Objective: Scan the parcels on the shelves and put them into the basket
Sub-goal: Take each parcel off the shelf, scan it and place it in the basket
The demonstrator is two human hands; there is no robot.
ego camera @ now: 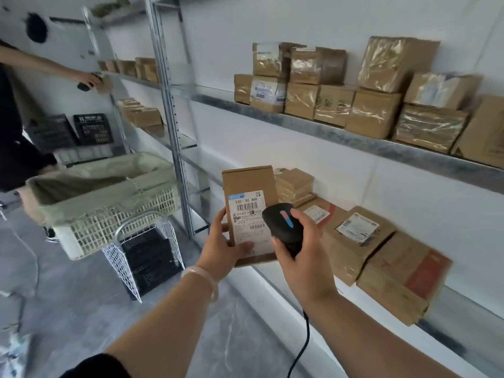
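Observation:
My left hand grips a small brown cardboard parcel upright, its white barcode label facing me. My right hand holds a black corded barcode scanner just right of the label, its head pointed at the parcel. Several brown parcels lie on the lower shelf behind my hands, and more are stacked on the upper shelf. The cream plastic basket, lined with a pale bag, stands to the left on a white wire frame.
A metal shelf upright stands between basket and parcels. Another person at the far left reaches toward a further shelf with a scanner in hand. Black crates stand behind the basket. The floor is grey.

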